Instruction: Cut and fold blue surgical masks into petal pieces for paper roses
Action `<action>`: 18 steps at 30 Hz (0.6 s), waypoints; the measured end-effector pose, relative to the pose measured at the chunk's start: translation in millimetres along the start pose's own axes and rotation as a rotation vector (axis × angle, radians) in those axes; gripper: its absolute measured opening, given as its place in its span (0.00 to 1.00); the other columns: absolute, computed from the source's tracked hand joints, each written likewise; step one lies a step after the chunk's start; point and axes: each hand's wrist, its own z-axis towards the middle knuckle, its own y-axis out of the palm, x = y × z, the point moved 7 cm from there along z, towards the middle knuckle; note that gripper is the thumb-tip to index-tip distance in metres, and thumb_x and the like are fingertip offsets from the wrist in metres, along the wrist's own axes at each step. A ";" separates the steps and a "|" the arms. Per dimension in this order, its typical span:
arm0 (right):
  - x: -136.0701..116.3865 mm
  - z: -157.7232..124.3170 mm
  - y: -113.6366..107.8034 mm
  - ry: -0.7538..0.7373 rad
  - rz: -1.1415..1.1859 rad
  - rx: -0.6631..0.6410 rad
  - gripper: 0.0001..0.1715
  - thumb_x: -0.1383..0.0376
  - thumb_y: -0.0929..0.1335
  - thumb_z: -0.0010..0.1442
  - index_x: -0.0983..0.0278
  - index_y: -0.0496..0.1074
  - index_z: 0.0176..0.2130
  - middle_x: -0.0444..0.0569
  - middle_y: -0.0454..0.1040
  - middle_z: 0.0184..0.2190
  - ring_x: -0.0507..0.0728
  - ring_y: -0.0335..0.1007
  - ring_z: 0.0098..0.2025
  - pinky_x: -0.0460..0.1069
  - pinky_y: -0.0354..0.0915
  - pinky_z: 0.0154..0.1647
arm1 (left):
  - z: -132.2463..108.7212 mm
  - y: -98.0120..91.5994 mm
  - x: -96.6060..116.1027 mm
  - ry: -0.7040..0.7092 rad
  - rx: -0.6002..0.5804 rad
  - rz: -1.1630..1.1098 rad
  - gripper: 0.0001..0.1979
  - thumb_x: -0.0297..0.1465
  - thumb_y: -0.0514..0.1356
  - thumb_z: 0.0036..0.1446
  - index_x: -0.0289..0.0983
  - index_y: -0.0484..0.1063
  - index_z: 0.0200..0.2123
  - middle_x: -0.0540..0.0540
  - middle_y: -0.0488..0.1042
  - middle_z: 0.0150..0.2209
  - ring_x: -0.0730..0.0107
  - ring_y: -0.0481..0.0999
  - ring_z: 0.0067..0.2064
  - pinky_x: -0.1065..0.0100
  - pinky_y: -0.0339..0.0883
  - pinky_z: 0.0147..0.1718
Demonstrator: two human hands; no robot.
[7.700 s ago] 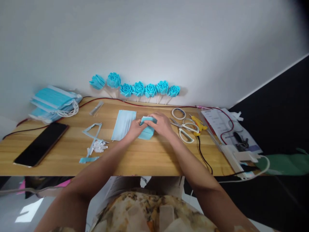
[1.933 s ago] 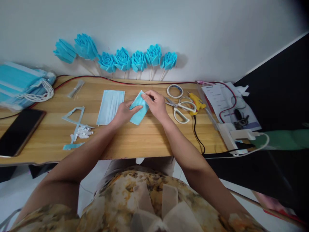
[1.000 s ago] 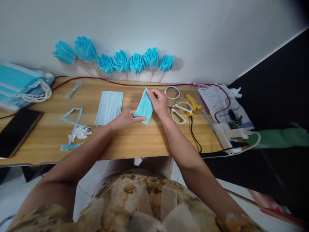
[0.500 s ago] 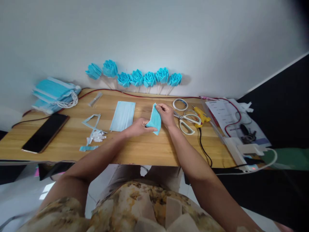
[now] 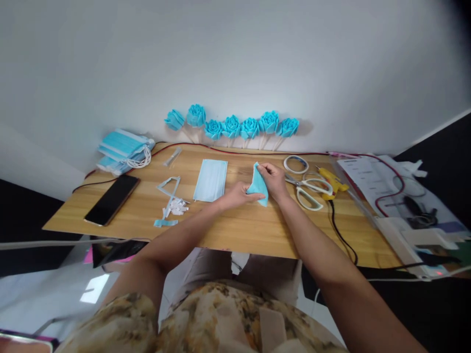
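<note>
Both my hands hold a folded blue mask piece (image 5: pixel 257 184) just above the wooden table (image 5: pixel 235 225). My left hand (image 5: pixel 239 191) pinches its lower left edge. My right hand (image 5: pixel 274 179) pinches its upper right corner, fingers closed. A flat light-blue face mask (image 5: pixel 211 180) lies left of my hands. White-handled scissors (image 5: pixel 309 189) lie just right of my right hand.
Several blue mask roses (image 5: pixel 235 126) lean on the wall. A mask stack (image 5: pixel 123 149) and a black phone (image 5: pixel 111 198) are at left, with cut scraps (image 5: pixel 171 206). A tape ring (image 5: pixel 295 164), yellow glue gun (image 5: pixel 333 180), black cable (image 5: pixel 342 233), papers (image 5: pixel 371 179) and power strip (image 5: pixel 405 240) are at right.
The mask piece has been folded narrower and lifted on edge between my hands. The view has shifted, so the table now sits further right and smaller.
</note>
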 end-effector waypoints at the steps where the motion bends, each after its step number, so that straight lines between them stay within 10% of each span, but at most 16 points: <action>1: -0.3 0.1 0.5 -0.004 -0.008 -0.001 0.19 0.50 0.70 0.58 0.63 0.75 0.28 0.44 0.71 0.26 0.54 0.62 0.30 0.50 0.59 0.34 | 0.2 0.2 0.1 0.003 0.000 -0.017 0.30 0.56 0.74 0.37 0.36 0.68 0.21 0.53 0.60 0.23 0.75 0.57 0.28 0.67 0.51 0.30; 18: -9.8 0.4 6.7 -0.017 -0.007 -0.027 0.23 0.46 0.69 0.56 0.63 0.72 0.26 0.43 0.68 0.24 0.53 0.59 0.29 0.49 0.58 0.32 | 1.8 1.5 -6.8 0.057 -0.014 0.147 0.34 0.61 0.68 0.45 0.37 0.61 0.19 0.53 0.57 0.22 0.75 0.54 0.27 0.66 0.48 0.28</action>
